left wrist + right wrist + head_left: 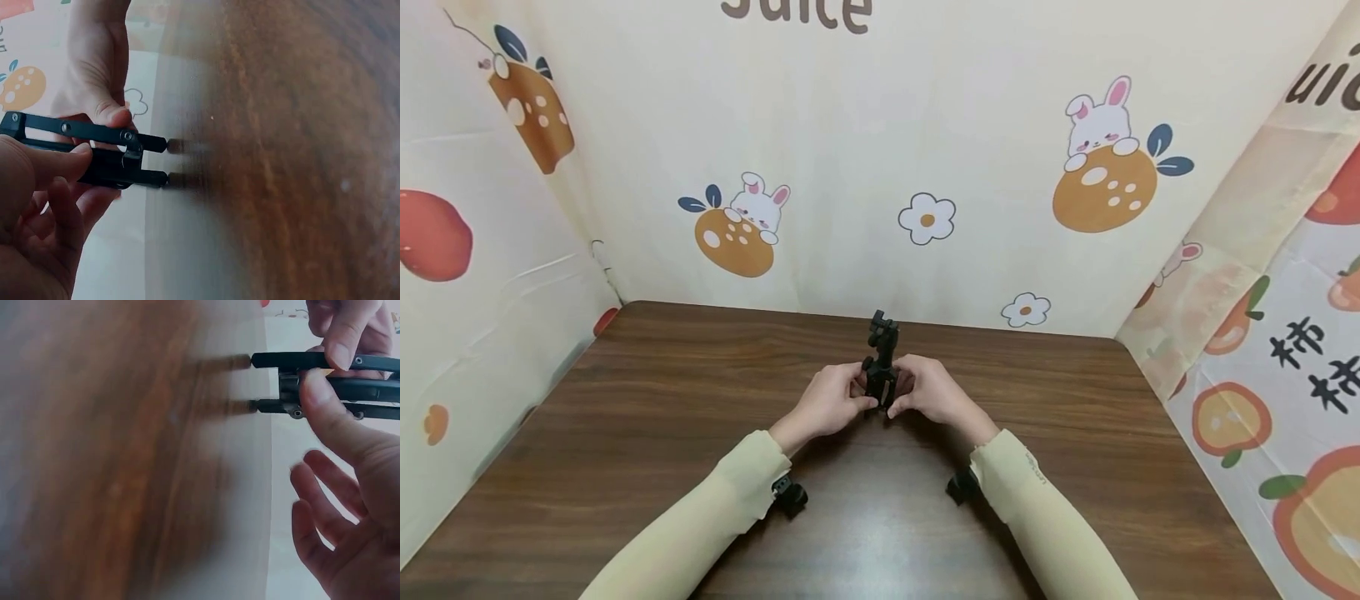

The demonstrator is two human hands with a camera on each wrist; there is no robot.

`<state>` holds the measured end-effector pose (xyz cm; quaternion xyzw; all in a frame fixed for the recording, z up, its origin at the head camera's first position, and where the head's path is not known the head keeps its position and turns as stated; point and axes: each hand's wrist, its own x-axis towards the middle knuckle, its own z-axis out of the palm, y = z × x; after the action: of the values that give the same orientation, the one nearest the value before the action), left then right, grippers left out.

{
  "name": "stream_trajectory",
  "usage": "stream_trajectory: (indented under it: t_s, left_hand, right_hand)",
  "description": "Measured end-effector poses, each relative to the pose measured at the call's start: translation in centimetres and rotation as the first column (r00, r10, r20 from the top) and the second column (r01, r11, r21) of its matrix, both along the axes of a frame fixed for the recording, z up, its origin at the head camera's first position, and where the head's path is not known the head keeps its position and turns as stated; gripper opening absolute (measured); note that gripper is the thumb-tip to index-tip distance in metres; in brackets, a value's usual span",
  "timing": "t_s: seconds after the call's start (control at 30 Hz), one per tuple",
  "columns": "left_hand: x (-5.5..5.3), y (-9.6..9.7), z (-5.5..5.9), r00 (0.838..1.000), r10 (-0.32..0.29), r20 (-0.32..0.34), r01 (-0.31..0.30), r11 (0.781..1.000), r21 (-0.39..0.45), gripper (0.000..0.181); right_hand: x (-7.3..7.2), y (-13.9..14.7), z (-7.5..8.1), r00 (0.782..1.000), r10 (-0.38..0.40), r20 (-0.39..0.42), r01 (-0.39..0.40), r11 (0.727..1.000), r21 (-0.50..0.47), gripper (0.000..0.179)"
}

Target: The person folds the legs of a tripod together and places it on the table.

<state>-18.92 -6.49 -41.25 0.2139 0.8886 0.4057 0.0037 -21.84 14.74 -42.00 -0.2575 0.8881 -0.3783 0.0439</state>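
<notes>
A small black tripod (882, 343) stands upright on the table, its legs folded close together and its jointed head on top. In the left wrist view, the feet of the tripod (94, 130) meet their own reflections in the tabletop. My left hand (827, 402) grips it from the left, thumb and fingers on the lower body. From the other side my right hand (934, 392) holds the legs, with the thumb laid against them. In the right wrist view, the other fingers of my right hand (369, 494) hang bent, away from the tripod (284, 359).
The glossy brown wooden table (700, 367) extends around both hands. Behind it hangs a pale curtain (850, 142) printed with rabbits and fruit; similar cloth closes off both sides. Black wrist cameras (790, 496) are strapped below the sleeves.
</notes>
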Motion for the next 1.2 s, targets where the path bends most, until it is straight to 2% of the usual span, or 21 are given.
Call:
stream_trajectory:
  t_s: [0.1,0.2,0.4,0.53,0.7,0.9,1.03,1.2]
  left_hand:
    - [0.1,-0.1,0.0,1.000,-0.011,-0.008,0.011,1.000,-0.011,0.015]
    - [0.1,-0.2,0.0,1.000,-0.014,-0.011,0.013,1.000,-0.022,0.015]
    - [0.1,-0.1,-0.3,0.999,-0.012,0.048,0.011,0.999,0.036,0.015]
    - [0.0,-0.3,-0.5,0.997,-0.037,0.067,0.032,0.997,0.075,0.018]
    - [0.0,-0.5,-0.9,0.993,-0.057,0.103,0.045,0.992,0.115,0.021]
    - [0.0,-0.7,-1.3,0.978,-0.051,0.202,0.001,0.970,0.242,0.019]
    - [0.1,-0.6,-1.5,0.966,-0.023,0.257,-0.049,0.962,0.267,0.019]
    - [0.2,-0.4,-1.8,0.952,0.001,0.307,-0.089,0.958,0.273,0.020]
  right_hand:
    - [-0.2,-0.2,0.0,1.000,-0.002,0.012,0.002,1.000,0.006,0.062]
    - [-0.2,-0.3,-0.2,0.999,-0.003,0.033,0.002,1.000,0.005,0.063]
    - [0.0,0.2,-0.4,1.000,0.001,0.023,-0.001,1.000,0.013,0.064]
    - [0.4,0.6,-0.2,1.000,0.010,0.010,-0.010,1.000,0.013,0.064]
    - [0.9,1.3,0.6,0.999,0.023,0.042,-0.021,0.998,-0.055,0.060]
    - [1.3,1.8,1.8,0.994,0.042,0.105,-0.028,0.991,-0.131,0.060]
    - [1.7,1.7,3.0,0.991,0.058,0.121,-0.030,0.975,-0.220,0.057]
    - [2.2,1.2,4.6,0.995,0.035,0.088,-0.005,0.947,-0.322,0.051]
